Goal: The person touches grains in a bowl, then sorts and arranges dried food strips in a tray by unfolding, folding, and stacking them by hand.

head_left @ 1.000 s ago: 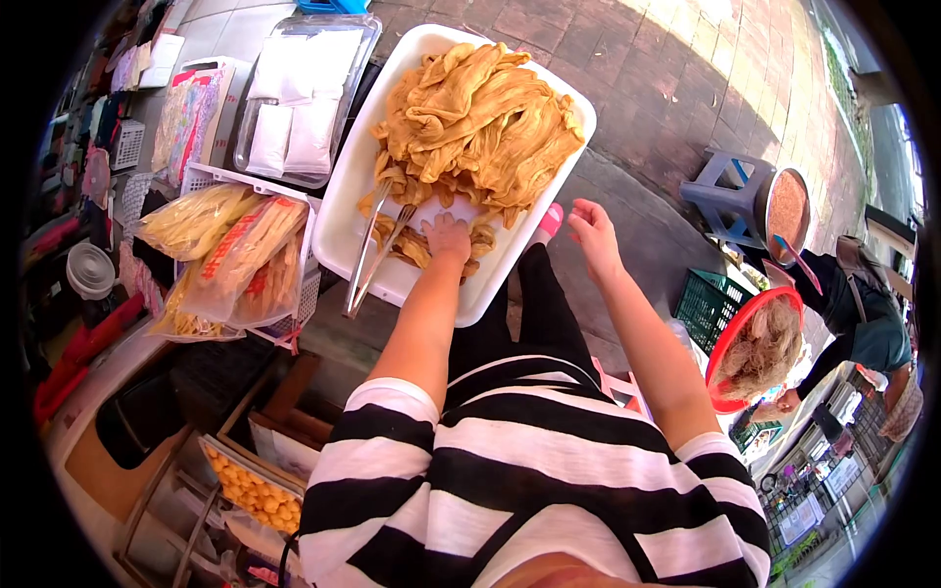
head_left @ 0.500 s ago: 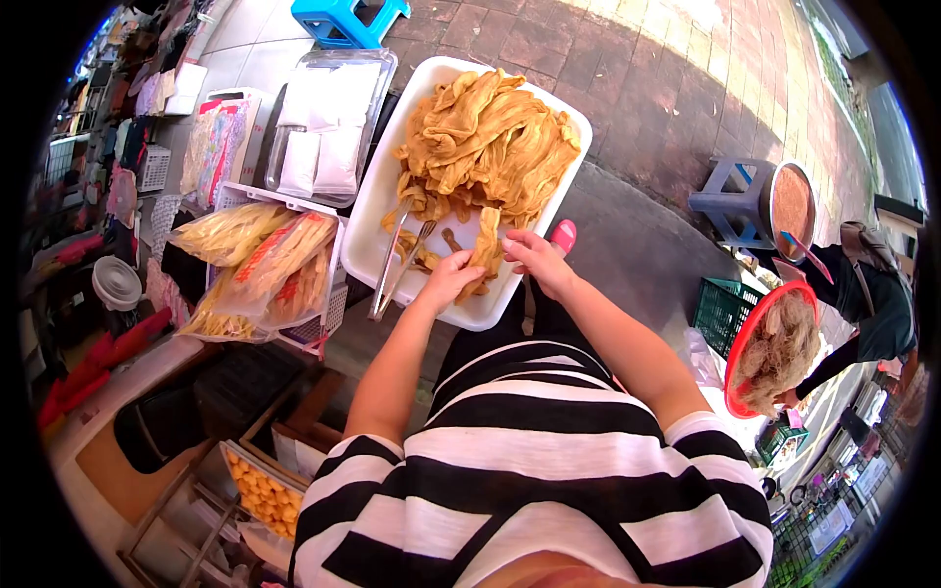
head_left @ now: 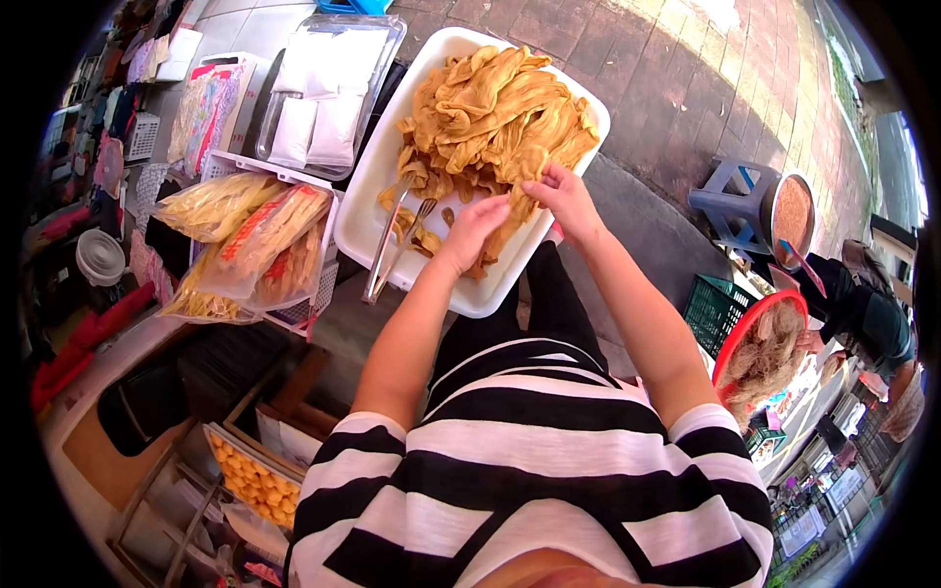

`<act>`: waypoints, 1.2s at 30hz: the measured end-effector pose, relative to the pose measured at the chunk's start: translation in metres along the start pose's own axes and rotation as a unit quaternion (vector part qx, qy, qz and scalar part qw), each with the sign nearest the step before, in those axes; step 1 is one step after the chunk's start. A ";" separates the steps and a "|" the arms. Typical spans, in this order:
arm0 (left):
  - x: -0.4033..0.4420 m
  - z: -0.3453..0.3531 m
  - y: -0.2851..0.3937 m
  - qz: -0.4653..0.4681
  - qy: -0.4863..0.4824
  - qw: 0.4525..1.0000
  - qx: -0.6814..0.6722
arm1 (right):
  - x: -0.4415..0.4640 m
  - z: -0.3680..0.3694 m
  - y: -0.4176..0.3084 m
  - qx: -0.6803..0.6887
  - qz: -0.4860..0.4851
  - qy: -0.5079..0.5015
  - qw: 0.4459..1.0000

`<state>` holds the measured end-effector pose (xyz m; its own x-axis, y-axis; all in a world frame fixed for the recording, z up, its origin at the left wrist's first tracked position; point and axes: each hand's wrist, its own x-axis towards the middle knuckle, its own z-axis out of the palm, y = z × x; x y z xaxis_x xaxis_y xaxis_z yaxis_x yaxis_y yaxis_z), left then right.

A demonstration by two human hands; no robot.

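Observation:
A white tray (head_left: 358,230) holds a heap of golden-brown, wrinkled, leafy strips (head_left: 490,113). Over its near right part, my left hand (head_left: 475,230) and my right hand (head_left: 564,196) are closed on one brown strip (head_left: 510,230). The left fingers grip its left side, the right ones pinch it higher up, close against the heap. Metal tongs (head_left: 387,245) lean over the tray's left edge, beside a few small loose pieces.
Left of the tray are a clear-lidded box (head_left: 387,49) of white packets and a basket (head_left: 328,245) with bagged yellow strips (head_left: 265,240). At right stand a grey stool (head_left: 720,196), a metal bowl (head_left: 792,211), a red basin (head_left: 725,363) and another person (head_left: 877,314).
Over the last second my right hand has come in from beside the tray, and my left hand has lifted from its floor. The strip between them has since moved up and right, nearer the heap.

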<state>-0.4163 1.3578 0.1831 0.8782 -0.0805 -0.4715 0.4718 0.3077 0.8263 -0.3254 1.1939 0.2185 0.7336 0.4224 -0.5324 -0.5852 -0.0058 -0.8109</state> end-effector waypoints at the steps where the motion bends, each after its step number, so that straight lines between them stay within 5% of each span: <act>1: 0.008 -0.006 -0.013 -0.002 0.047 0.998 -0.031 | 0.003 -0.002 -0.001 0.009 -0.034 0.043 0.998; 3: 0.028 -0.030 -0.069 0.000 0.141 0.990 -0.018 | 0.010 -0.011 0.000 0.000 -0.091 0.154 0.984; 5: 0.043 -0.046 -0.118 -0.093 0.185 0.945 0.253 | 0.031 -0.040 0.012 -0.044 -0.090 0.223 0.970; 7: 0.045 -0.032 -0.122 -0.128 0.221 0.829 0.498 | 0.047 -0.062 0.020 -0.015 -0.060 0.252 0.966; 11: 0.057 -0.032 -0.138 -0.130 0.085 0.728 0.668 | 0.058 -0.076 0.029 0.005 -0.055 0.250 0.967; 14: 0.064 -0.044 -0.134 -0.213 0.069 0.755 0.616 | 0.035 -0.059 0.026 -0.104 -0.111 0.300 0.942; 16: 0.053 -0.062 -0.130 -0.153 0.137 0.844 0.495 | 0.023 -0.054 0.042 -0.263 -0.148 0.327 0.895; 20: 0.024 -0.092 -0.115 -0.110 0.170 0.958 0.203 | -0.013 -0.026 0.075 -0.255 -0.139 0.274 0.917; 22: -0.010 -0.071 -0.061 -0.126 0.165 0.977 0.045 | -0.027 -0.012 0.090 -0.193 -0.056 0.156 0.967; 28: -0.061 -0.026 -0.024 -0.074 0.188 0.952 -0.229 | -0.059 0.058 0.065 -0.162 -0.054 -0.075 0.983; 32: -0.058 -0.020 -0.043 -0.091 0.211 0.946 -0.229 | -0.050 0.046 0.081 -0.214 -0.104 -0.014 0.971; 36: -0.043 -0.046 -0.088 -0.193 0.240 0.949 -0.076 | -0.047 -0.009 0.104 -0.257 -0.093 0.121 0.954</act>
<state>-0.4994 1.3775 0.1166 0.4891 0.2141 -0.8456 0.7018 0.4791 0.5272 -0.4179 1.1653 0.1573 0.9027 0.2378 -0.3585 -0.2367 -0.4211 -0.8756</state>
